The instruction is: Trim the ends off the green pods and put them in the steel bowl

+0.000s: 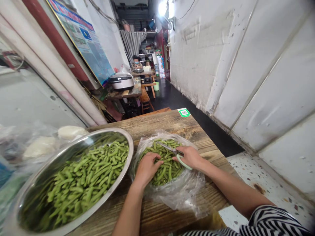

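Observation:
My right hand [188, 157] is wrapped round a pair of scissors [179, 156] with pale green handles, its metal blades pointing up and left over the pods. Beneath both hands, green soybean pods [164, 173] fill a clear plastic bag [180, 196] spread open on the wooden table. At the left side of that pile, my left hand [147, 166] reaches down with curved fingers, thumb and forefinger apart, and no pod shows between them. Left of the bag stands a large steel basin [131, 144], holding many more pods [91, 178].
Plastic bags with pale contents [40, 147] crowd the left edge beyond the basin. A QR code card [184, 112] lies at the wooden table's [206, 141] far corner. Farther back, another table carries an electric cooker [121, 81]. A white wall [197, 55] runs along the right.

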Action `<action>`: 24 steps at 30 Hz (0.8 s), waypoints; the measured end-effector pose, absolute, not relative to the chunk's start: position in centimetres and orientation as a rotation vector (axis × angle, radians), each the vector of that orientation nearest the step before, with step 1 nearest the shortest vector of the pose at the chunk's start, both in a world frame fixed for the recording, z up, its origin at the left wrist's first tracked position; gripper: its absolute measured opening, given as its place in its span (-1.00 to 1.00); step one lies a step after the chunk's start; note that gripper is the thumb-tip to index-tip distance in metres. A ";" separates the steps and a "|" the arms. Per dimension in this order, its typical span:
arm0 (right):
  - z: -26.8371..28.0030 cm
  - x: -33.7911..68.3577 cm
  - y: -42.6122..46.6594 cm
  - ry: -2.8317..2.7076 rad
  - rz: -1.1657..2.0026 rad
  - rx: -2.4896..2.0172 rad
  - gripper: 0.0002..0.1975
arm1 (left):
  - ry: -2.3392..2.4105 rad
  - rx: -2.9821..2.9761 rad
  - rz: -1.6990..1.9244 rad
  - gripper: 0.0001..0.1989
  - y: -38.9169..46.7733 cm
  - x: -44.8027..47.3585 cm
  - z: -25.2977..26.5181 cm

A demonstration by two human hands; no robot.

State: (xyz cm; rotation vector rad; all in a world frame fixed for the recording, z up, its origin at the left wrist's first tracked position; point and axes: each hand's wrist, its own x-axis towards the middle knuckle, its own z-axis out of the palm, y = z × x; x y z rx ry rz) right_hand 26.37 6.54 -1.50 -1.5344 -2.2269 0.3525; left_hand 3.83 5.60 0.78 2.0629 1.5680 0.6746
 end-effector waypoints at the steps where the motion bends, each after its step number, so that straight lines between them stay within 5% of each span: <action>1: -1.5 26.4 6.5 -2.228 0.354 -1.534 -0.70 | 1.531 2.072 0.679 -0.88 5.6 3.9 0.8; 11: 0.6 26.0 5.3 -2.240 0.493 -1.427 -0.54 | 1.402 1.537 1.149 -0.75 5.9 4.2 1.0; 24: 0.5 26.3 5.4 -2.295 0.430 -1.354 -0.49 | 1.297 1.560 1.038 -0.77 5.9 3.9 0.8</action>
